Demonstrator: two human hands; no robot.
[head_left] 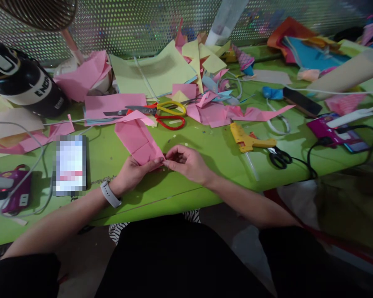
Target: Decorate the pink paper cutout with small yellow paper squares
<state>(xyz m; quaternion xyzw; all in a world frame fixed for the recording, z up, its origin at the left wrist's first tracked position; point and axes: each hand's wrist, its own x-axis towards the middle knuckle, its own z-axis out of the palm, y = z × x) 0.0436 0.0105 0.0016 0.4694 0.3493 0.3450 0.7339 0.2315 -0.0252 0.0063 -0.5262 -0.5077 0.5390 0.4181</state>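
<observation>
A folded pink paper piece (138,140) with crease lines slants up and left from my hands over the green table. My left hand (136,171) grips its lower edge, thumb on top. At the paper's lower right corner, my right hand (186,163) pinches with thumb and index finger, close against the left thumb tip. Just beyond the paper lie scissors with one red and one yellow handle (170,108), their blades pointing left. To the right of my hands rests a yellow glue gun (247,138) with a clear stick.
On the left are a black bottle (34,82), a phone (70,165) and a purple power strip (14,190). Paper scraps (155,74) lie along the mesh. Black scissors (279,157), a dark phone-like object (302,101) and another purple strip (323,131) with cables are at right.
</observation>
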